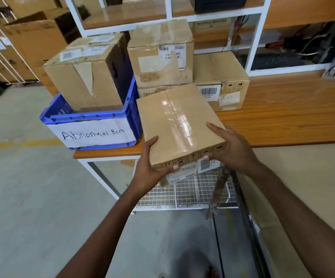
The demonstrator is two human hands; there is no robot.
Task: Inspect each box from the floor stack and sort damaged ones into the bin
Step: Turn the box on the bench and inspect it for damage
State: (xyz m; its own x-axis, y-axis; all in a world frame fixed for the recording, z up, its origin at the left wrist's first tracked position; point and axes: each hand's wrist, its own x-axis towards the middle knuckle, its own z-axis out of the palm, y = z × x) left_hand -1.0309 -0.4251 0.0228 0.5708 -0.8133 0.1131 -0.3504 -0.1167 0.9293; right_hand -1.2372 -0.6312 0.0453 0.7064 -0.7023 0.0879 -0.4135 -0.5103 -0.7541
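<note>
From the head camera, both hands were on one cardboard box [179, 125]. The left hand [152, 169] gripped its near left corner, thumb lying on top and fingers curled underneath. The right hand [231, 150] clamped the near right corner, thumb up on the taped top, fingers wrapped over the front face with its handling symbols. The box was off the surface, tilted, a glossy strip of tape running up its middle, and it hung over the near edge of the wooden table [283, 119].

Just to its left sat the blue bin [130, 101] on the table's corner, with a white paper label [92, 133] reading "Abnormal Bin" across the front. Whether the held box touched the bin could not be told. A larger carton [86, 77] stood inside the bin, a torn strip of tape hanging down its front.

Behind the held box, two cartons were stacked on the table: the top carton [160, 55] had a ripped label, and the lower carton [152, 91] was mostly hidden. A flat carton [222, 75] with a barcode sticker lay just to their right. A white shelf frame [263, 37] rose behind them. Below the hands, a wire mesh rack [182, 193] sat under the table, on the grey floor [22, 197].
</note>
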